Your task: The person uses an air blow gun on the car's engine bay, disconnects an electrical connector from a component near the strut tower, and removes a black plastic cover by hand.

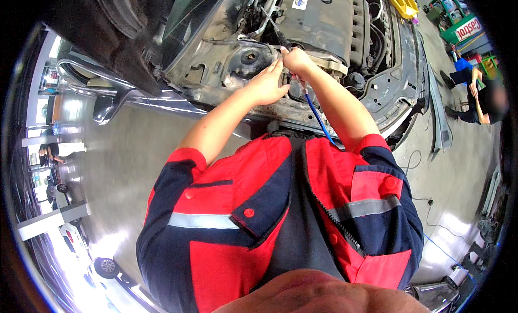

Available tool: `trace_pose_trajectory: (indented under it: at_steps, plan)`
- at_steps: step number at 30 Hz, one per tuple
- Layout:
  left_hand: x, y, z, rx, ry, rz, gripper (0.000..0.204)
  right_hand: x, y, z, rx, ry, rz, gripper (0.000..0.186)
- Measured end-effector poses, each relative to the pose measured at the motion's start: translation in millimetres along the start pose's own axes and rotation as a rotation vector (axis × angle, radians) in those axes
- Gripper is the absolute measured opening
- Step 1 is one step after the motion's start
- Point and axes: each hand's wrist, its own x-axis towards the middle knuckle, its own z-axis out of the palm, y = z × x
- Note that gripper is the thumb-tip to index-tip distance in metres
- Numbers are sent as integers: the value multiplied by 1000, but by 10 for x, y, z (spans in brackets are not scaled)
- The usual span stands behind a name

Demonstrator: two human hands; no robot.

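My right hand point(297, 62) is closed around an air blow gun point(284, 41) with a black body and a long thin metal nozzle. Its tip points up and left into the engine bay, beside the engine cover point(318, 29). From below the hand a blue air hose point(318, 116) runs down toward my jacket. My left hand point(268, 85) lies flat with its thumb apart, next to the round strut tower point(248, 59). Its fingertips come close to the right hand; whether they touch the tool cannot be made out.
The car's raised hood point(116, 27) hangs at upper left, above the fender and side mirror point(102, 100). A yellow funnel-like container point(403, 2) rests at the front edge of the bay. One person point(477, 97) sits at right; another person point(59, 151) is far left. Cables point(430, 202) cross the floor.
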Motion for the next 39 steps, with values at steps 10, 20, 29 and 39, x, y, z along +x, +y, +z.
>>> trace_pose_trajectory:
  at_steps: [10,20,29,39]
  plan:
    - [82,27,-15,-26,-30,9,89,18,8,-59,-9,-42,-7,60]
    - [102,-26,48,-17,-9,18,91,-1,-10,-74,-20,-58,-39,61]
    - [107,32,37,-46,-9,17,94,-80,-97,-176,-104,-85,-22,68]
    - [115,59,4,-37,-9,30,94,-9,-72,-151,-135,-74,-59,68]
